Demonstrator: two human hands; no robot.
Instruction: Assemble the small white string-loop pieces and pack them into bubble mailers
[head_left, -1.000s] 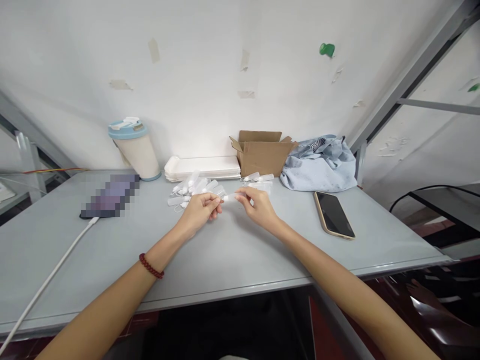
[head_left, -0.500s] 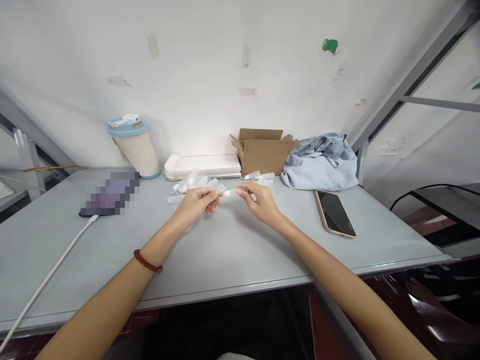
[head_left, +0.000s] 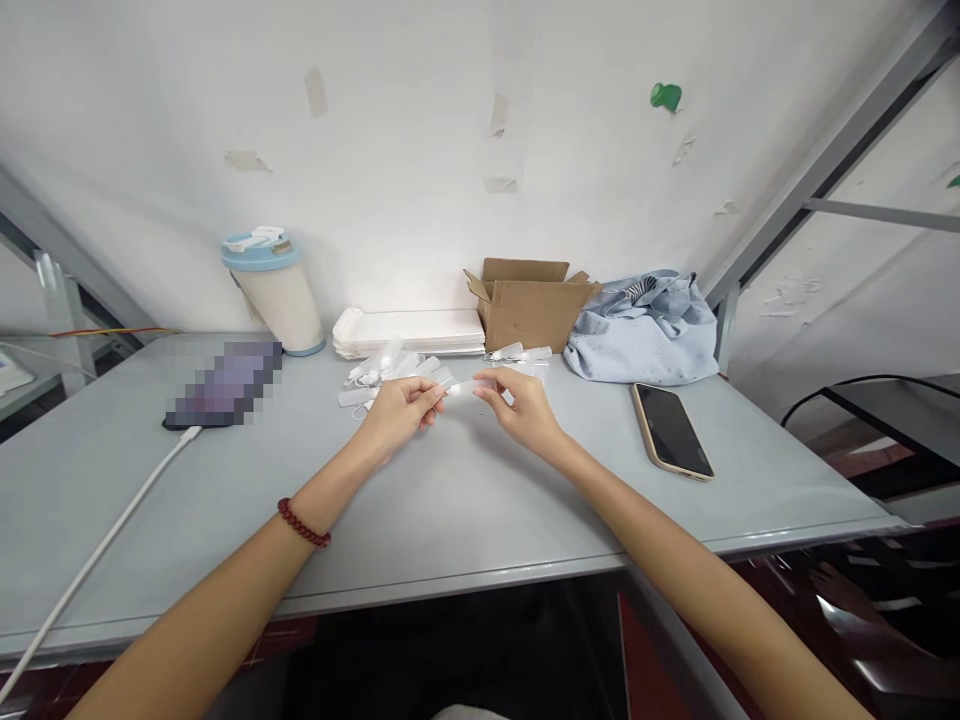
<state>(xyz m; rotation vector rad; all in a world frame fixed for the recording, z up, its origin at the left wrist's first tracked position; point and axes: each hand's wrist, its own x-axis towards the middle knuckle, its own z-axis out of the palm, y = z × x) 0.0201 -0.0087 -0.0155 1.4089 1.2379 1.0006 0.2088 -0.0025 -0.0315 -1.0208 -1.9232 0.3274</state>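
Between my two hands is a small translucent white tube with a white cap (head_left: 461,388), held level above the grey table. My left hand (head_left: 401,412) pinches its capped end between thumb and fingers. My right hand (head_left: 523,405) is closed on the other end, with thumb and forefinger together. Behind my left hand lies a pile of similar small tubes (head_left: 390,360), some with thin loops. A few more tubes (head_left: 527,355) lie beyond my right hand, in front of the cardboard box. My fingertips hide both ends of the held tube.
A stack of white flat boxes or trays (head_left: 409,330) stands by the wall, beside an open cardboard box (head_left: 529,315) and a light blue cloth bag (head_left: 641,335). At left are a lidded cup (head_left: 281,300) and a phone on a cable (head_left: 225,385). Another phone (head_left: 673,430) lies right.
The whole view has shifted slightly. Both hands keep hold of the same tube, with the left fingers closing a little more tightly around its capped end.
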